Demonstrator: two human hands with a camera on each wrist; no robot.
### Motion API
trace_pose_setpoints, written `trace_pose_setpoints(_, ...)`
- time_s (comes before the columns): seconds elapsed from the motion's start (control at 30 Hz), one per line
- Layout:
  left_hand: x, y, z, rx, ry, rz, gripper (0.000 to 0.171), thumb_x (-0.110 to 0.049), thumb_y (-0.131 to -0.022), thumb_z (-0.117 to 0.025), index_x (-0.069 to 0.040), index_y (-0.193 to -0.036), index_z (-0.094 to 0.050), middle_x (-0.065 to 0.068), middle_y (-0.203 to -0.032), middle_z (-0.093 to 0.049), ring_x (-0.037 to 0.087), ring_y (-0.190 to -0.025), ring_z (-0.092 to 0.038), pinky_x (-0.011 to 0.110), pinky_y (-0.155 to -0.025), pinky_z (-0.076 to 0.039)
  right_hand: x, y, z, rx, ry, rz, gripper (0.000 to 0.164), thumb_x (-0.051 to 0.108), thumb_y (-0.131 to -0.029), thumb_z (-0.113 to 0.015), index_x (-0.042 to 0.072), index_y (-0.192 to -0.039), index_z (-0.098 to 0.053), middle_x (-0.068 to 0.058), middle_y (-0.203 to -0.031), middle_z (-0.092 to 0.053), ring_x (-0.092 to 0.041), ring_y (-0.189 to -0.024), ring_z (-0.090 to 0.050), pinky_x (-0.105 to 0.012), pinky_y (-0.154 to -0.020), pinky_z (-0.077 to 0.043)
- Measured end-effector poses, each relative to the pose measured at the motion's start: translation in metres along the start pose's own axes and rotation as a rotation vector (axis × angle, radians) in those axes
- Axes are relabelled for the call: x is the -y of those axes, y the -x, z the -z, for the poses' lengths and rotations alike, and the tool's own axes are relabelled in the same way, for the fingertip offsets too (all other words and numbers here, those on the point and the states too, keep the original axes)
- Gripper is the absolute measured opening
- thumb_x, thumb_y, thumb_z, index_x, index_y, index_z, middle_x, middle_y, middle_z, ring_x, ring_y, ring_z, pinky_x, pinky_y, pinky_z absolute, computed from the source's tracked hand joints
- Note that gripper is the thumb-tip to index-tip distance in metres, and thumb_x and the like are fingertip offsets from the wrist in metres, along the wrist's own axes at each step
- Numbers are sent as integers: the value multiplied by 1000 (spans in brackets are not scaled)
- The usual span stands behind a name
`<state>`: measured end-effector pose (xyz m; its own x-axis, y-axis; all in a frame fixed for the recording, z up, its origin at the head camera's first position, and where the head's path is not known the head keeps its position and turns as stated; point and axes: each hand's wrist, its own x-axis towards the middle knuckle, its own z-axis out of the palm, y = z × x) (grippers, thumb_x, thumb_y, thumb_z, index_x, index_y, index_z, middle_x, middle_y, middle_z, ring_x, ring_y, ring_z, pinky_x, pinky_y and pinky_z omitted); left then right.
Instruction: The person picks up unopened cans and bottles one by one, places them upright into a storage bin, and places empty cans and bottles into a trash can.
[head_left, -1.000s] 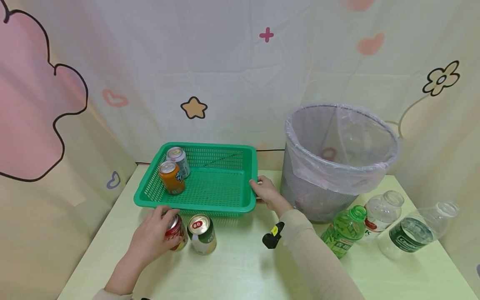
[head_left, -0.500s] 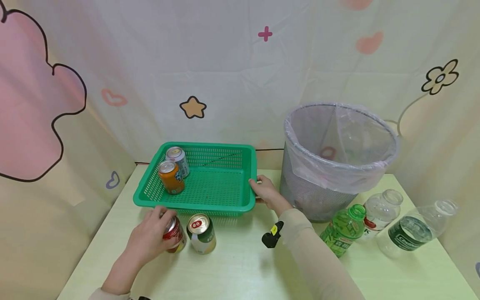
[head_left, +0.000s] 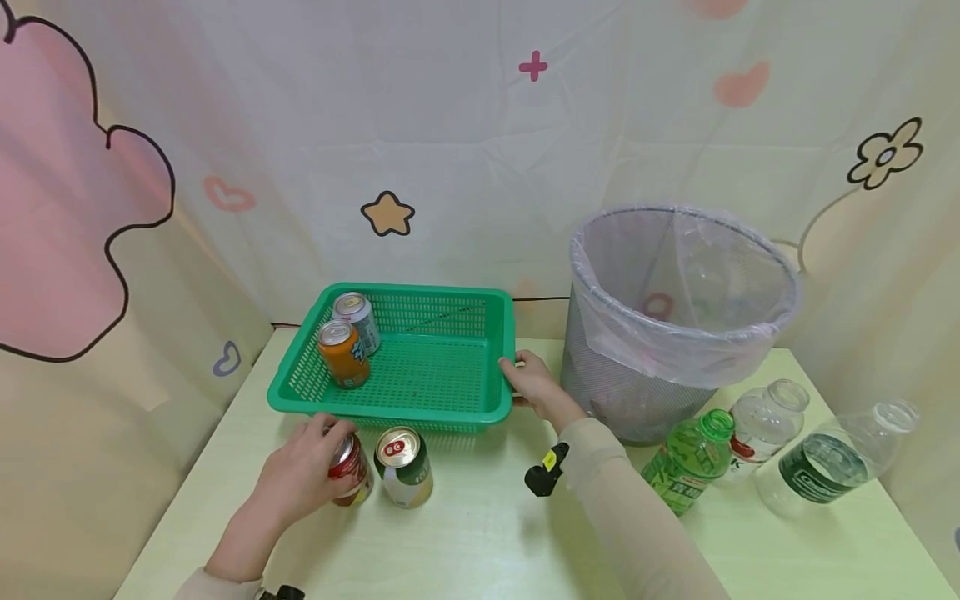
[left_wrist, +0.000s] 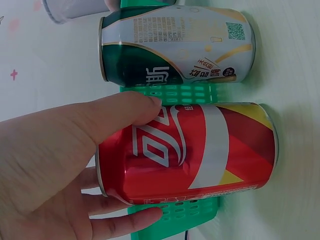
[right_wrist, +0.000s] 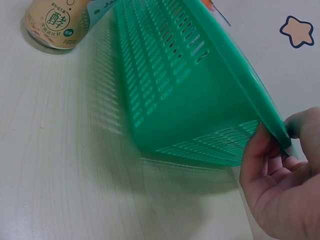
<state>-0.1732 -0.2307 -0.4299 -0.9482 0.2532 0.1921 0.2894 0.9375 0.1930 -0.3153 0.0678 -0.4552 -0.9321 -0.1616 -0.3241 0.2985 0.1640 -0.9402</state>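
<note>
My left hand (head_left: 296, 475) holds an upright red soda can (left_wrist: 200, 150), its thumb on the near side and its other fingers partly hidden behind. Just right of it stands a green and white drink can (head_left: 405, 479), apart from my hand. My right hand (head_left: 536, 387) grips the right rim of a green plastic basket (head_left: 420, 417), the thumb over the edge and the fingers beneath, as the right wrist view shows. Inside the basket, at its left end, stand an orange soda can (head_left: 345, 360) and a pale silvery can (head_left: 362, 317).
A mesh waste bin (head_left: 630, 400) with a clear liner stands right of the basket. Beside it on the table (head_left: 480, 542) are a green plastic bottle (head_left: 686, 462), a clear bottle with a red mark (head_left: 761, 425) and a clear bottle with a dark green label (head_left: 825, 467). A printed curtain (head_left: 465, 150) hangs behind.
My left thumb and fingers have drawn slightly closer around the red soda can. My right hand, the basket and the other things stay put.
</note>
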Motion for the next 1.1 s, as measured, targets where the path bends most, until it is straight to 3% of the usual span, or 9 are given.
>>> trace_pose_setpoints(0.33,2,-4,-8,59,9,23,63,-31,-58,-78,-14,-113,-51,11,-103,-49,27,-89,-50,41,-55,-48,1,0,0,2,-5,5,31,26,-91,-41,5,-114,-39,-25,-115,-45,-38,-99,-53,-41,-73,-49)
trace_pose_setpoints(0.7,2,-6,-3,103,28,34,58,-30,-59,-77,-16,-110,-52,8,-99,-49,24,-85,-49,37,-55,-47,1,0,0,-4,7,5,29,26,-91,-41,6,-113,-40,-23,-111,-48,-36,-95,-55,-37,-67,-51)
trace_pose_setpoints(1.1,3,-10,2,124,11,-31,56,-31,-57,-78,-15,-106,-56,3,-91,-50,19,-77,-48,30,-53,-45,2,3,1,3,9,27,29,26,-92,-41,5,-112,-40,-24,-110,-48,-36,-94,-55,-37,-68,-51)
